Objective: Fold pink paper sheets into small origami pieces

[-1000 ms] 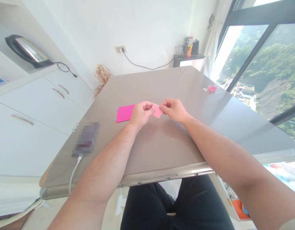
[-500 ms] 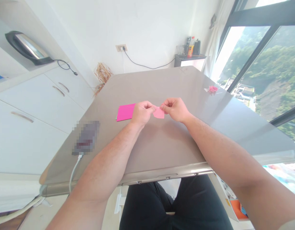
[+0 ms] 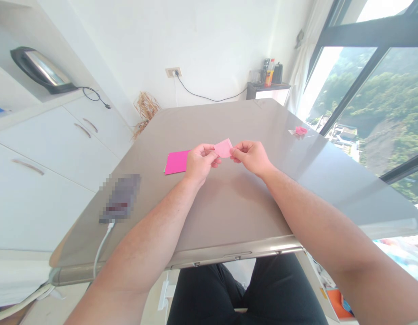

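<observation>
A small light-pink piece of paper is held up over the table between my two hands. My left hand pinches its left side between thumb and fingers. At its right edge, my right hand grips it the same way. Just left of my left hand lies a bright magenta sheet, flat on the table, with a thin green edge showing under it. Part of that sheet is hidden behind my left hand.
A blurred-out phone-like device with a white cable lies at the table's left. A crumpled pink piece sits near the right edge. Beyond the table stand a bottle on a small cabinet and dried stalks.
The pink paper has turned upward; it hung below my fingertips before and now rises above them. My left fingers have shifted under it. The view has tilted slightly.
</observation>
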Available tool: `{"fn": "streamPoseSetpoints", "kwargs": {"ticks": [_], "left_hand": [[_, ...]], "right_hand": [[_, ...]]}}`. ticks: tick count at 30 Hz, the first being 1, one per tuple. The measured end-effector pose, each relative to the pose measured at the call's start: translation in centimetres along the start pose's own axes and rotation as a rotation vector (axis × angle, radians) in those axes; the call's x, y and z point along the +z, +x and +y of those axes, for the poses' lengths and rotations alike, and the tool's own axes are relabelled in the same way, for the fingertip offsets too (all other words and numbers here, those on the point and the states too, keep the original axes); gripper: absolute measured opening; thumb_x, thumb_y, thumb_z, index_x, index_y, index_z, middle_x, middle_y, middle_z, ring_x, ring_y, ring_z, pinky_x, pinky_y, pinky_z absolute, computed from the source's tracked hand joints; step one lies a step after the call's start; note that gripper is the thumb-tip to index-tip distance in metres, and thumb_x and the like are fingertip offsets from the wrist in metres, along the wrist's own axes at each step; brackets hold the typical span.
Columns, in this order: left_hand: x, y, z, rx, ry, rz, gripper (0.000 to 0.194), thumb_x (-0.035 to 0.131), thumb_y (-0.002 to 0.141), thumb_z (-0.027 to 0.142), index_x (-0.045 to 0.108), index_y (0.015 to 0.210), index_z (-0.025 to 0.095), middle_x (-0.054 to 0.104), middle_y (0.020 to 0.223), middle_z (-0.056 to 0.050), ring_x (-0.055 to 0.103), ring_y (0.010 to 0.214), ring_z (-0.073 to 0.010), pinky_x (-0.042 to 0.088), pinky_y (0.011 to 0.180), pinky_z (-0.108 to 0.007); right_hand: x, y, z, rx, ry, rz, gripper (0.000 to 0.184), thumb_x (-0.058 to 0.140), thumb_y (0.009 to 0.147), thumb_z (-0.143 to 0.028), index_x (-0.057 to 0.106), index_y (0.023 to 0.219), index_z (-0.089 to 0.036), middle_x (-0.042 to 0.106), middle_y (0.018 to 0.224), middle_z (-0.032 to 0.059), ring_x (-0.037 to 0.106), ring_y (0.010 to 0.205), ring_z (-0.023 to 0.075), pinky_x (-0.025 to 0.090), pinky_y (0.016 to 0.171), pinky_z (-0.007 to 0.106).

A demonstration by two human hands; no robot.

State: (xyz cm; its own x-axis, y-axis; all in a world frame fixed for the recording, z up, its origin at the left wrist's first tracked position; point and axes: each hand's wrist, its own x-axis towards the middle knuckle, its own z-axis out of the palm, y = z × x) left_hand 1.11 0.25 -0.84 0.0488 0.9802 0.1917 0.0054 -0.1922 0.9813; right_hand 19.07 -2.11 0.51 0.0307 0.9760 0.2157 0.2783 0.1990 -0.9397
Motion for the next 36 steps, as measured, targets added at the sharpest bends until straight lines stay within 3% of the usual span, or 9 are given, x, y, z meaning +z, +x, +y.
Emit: {"fn": "streamPoseSetpoints", "kwargs": {"ticks": [7,9,12,22,29,36], "left_hand": [[0.0,-0.4,0.0,0.106,0.178,-0.018,0.025,0.065,0.075,0.02,0.067,0.1,0.021,0.073,0.079,-0.003,0.07,0.068,-0.0171,0.057,0.062,-0.03],[0.0,-0.4,0.0,0.122,0.185,-0.037,0.029,0.064,0.076,0.019,0.068,0.104,0.021,0.073,0.079,-0.003,0.07,0.068,-0.0172,0.059,0.064,-0.031],[0.0,-0.4,-0.1,0.118,0.151,-0.051,0.035,0.064,0.076,0.019,0.067,0.111,0.022,0.073,0.078,-0.003,0.071,0.069,-0.018,0.06,0.066,-0.033],[0.3,-0.8,0.3,0.15,0.136,-0.089,0.031,0.061,0.08,0.021,0.063,0.111,0.023,0.072,0.085,-0.002,0.071,0.068,-0.0165,0.059,0.063,-0.03],[0.2,-0.6,0.0,0.135,0.068,-0.122,0.021,0.066,0.079,0.023,0.051,0.095,0.021,0.072,0.084,-0.003,0.072,0.065,-0.0179,0.059,0.061,-0.031],[-0.2,-0.2,-0.2,0.129,0.022,-0.112,0.026,0.069,0.076,0.02,0.053,0.096,0.021,0.074,0.08,-0.002,0.074,0.068,-0.02,0.061,0.064,-0.032]], "right_hand": [[0.1,0.1,0.5,-0.015,-0.039,-0.024,0.015,0.068,0.078,-0.033,0.067,0.074,-0.019,0.07,0.067,0.003,0.065,0.064,0.0167,0.051,0.063,0.03],[0.2,0.1,0.7,-0.035,-0.007,-0.03,0.015,0.068,0.079,-0.031,0.07,0.088,-0.02,0.071,0.069,0.0025,0.066,0.066,0.0171,0.052,0.063,0.031],[0.4,0.2,0.9,-0.089,0.079,-0.023,0.031,0.069,0.079,-0.031,0.066,0.108,-0.023,0.073,0.076,0.0012,0.069,0.068,0.0176,0.053,0.063,0.031],[0.5,0.3,1.1,-0.167,0.18,-0.053,0.019,0.068,0.079,-0.029,0.066,0.095,-0.021,0.072,0.078,0.002,0.069,0.07,0.017,0.054,0.064,0.031],[0.1,0.3,0.6,-0.105,0.229,-0.109,0.021,0.073,0.076,-0.03,0.058,0.087,-0.02,0.073,0.076,0.0023,0.069,0.069,0.0163,0.055,0.065,0.032],[-0.3,0.4,0.8,-0.106,0.21,-0.191,0.021,0.074,0.078,-0.031,0.057,0.086,-0.021,0.074,0.078,0.0025,0.073,0.074,0.0194,0.055,0.067,0.032]]}}
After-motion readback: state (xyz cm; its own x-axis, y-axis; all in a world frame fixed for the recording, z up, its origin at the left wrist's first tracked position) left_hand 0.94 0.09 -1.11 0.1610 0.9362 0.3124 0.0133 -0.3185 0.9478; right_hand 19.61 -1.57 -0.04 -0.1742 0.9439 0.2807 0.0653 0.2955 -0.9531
